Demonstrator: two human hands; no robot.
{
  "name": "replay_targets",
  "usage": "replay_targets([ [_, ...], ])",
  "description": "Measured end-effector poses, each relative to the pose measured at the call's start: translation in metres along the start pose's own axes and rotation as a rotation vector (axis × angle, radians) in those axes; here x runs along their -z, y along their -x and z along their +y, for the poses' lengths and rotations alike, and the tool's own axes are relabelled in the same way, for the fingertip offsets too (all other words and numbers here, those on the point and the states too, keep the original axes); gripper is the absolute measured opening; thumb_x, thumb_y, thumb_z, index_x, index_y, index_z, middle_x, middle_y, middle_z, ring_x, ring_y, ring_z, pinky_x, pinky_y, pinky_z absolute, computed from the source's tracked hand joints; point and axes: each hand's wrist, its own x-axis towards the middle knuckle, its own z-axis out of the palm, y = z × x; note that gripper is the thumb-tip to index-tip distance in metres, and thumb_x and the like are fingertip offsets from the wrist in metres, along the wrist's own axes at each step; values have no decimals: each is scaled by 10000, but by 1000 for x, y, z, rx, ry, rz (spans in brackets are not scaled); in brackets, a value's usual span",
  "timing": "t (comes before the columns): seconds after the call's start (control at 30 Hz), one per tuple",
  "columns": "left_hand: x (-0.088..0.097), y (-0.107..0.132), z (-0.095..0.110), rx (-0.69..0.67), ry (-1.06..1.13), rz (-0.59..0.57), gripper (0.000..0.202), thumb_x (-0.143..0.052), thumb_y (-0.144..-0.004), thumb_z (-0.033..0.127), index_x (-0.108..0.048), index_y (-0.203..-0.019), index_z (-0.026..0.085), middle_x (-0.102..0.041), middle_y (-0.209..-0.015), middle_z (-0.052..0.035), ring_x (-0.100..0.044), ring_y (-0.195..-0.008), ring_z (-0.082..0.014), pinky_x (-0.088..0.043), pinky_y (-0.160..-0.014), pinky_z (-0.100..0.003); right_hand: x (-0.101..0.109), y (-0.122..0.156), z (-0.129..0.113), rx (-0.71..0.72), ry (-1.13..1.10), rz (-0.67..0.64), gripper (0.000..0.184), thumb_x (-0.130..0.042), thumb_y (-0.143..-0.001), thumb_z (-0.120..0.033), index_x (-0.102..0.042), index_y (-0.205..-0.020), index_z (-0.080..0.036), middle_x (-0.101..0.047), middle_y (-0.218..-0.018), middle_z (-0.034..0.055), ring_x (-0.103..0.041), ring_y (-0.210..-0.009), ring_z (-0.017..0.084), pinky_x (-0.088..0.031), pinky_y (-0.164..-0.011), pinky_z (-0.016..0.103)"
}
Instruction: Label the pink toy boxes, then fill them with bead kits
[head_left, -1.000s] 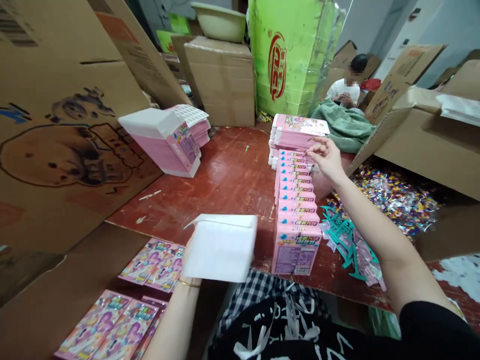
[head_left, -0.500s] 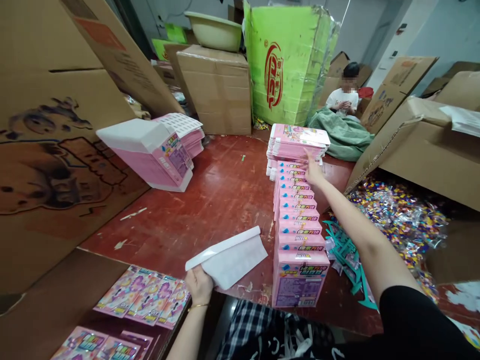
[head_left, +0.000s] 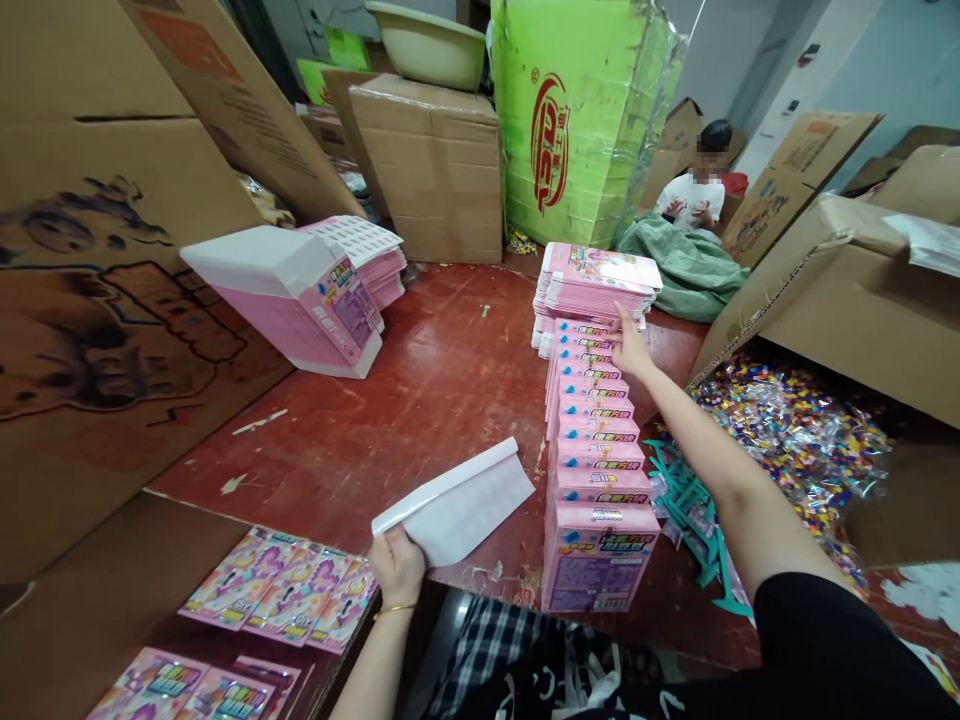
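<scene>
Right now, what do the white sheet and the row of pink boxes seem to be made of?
The white sheet, held in the left hand, looks like thin card or paper, matte white: it curves smoothly without creasing. The pink boxes, touched by the right hand, look like printed cardboard, perhaps lightly glossy: sharp folded edges and flat faces.

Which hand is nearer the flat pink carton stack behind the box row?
Right. The right hand touches the flat pink carton stack; the left hand is at the near table edge, holding a white sheet.
</scene>
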Motion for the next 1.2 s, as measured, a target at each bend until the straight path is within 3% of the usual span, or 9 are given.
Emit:
replay_targets([
  [0.1,0,-1,0,-14,13,-14,267,-394,-831,401,-418,-620,238,-536,-608,-63,-531,-606,-236,-357,-575,-334,4,-12,-3,78,-31,24,901,-511,-708,-59,-240,-1554,-212,-566,-1221,142,-674,-847,209,-572,-864,426],
  [0.2,0,-1,-1,-24,20,-19,250,-393,-829,389,-422,-632,238,-541,-608,-64,-530,-603,-238,-356,-569,-334,3,-28,-10,95,-89,18,792,-553,-736,-129,-351,-1500,-178,-644,-1040,95,-634,-836,207,-539,-921,434],
  [0.3,0,0,-2,-24,21,-13,245,-386,-840,388,-435,-655,235,-548,-620,-64,-541,-619,-246,-363,-576,-338,-4,-39,-13,-8,-218,-82,753,-567,-735,-164,-387,-1466,-165,-620,-793,13,-625,-762,189,-552,-819,379],
  [0.4,0,0,-3,-24,23,-17,243,-387,-838,378,-432,-645,236,-536,-603,-54,-534,-600,-239,-361,-581,-338,-13,-43,-12,-40,-251,-138,743,-554,-717,-153,-406,-1445,-168,-587,-738,-16,-623,-712,170,-539,-731,327],
  [0.73,-2,1,-11,-30,10,-25,270,-386,-844,403,-413,-630,240,-501,-567,-32,-500,-574,-215,-348,-583,-336,-29,-43,-10,-10,-114,-187,741,-591,-686,-112,-458,-1414,-162,-580,-820,-1,-545,-684,145,-512,-741,310],
  [0.87,-2,1,-11,-27,-1,-23,268,-387,-848,403,-435,-648,231,-527,-599,-41,-516,-589,-219,-348,-581,-334,-28,-42,-11,17,4,-110,684,-633,-703,-115,-505,-1372,-173,-591,-1115,89,-586,-817,183,-508,-888,379],
  [0.93,-2,1,-11,-27,-4,-23,262,-389,-847,398,-444,-656,228,-533,-605,-44,-521,-590,-220,-349,-582,-334,-24,-47,-10,-5,87,-46,512,-622,-766,-158,-566,-1275,-160,-562,-1225,135,-594,-870,206,-501,-921,405],
  [1.03,-1,2,-11,-37,-2,-23,262,-386,-848,393,-434,-647,231,-516,-587,-38,-508,-572,-214,-345,-579,-334,-16,-59,-8,-73,147,-17,191,-546,-848,-190,-645,-1007,-149,-634,-1088,150,-590,-898,244,-485,-932,434],
  [1.2,-3,2,-12,-48,6,0,287,-377,-845,413,-403,-616,242,-485,-539,-25,-475,-532,-203,-330,-555,-327,-14,-69,-10,-138,190,-79,112,-551,-842,-187,-656,-808,-167,-708,-859,87,-609,-793,218,-490,-868,383],
])
